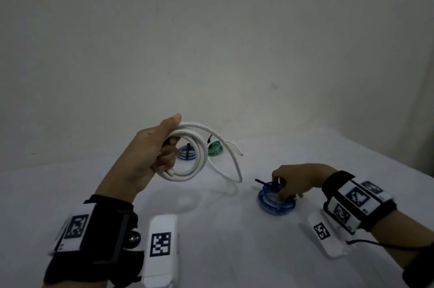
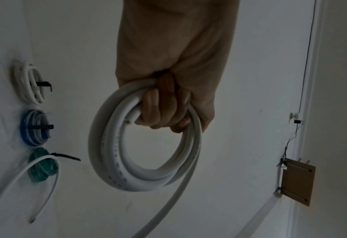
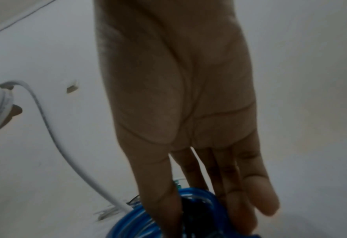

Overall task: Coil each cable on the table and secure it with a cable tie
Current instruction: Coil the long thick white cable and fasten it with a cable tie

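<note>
Gripping the white cable (image 1: 187,153) coil aloft at ten o'clock, our left hand (image 1: 150,153) curls its fingers (image 2: 164,109) through it. Our right hand (image 1: 296,182) reaches down at three o'clock, seemingly pinching the blue coil (image 1: 276,203) on the table (image 1: 223,240).

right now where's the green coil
In the head view the green coil lies at the table's far edge, just right of the small blue coil, behind the white cable the left hand holds up.
</note>
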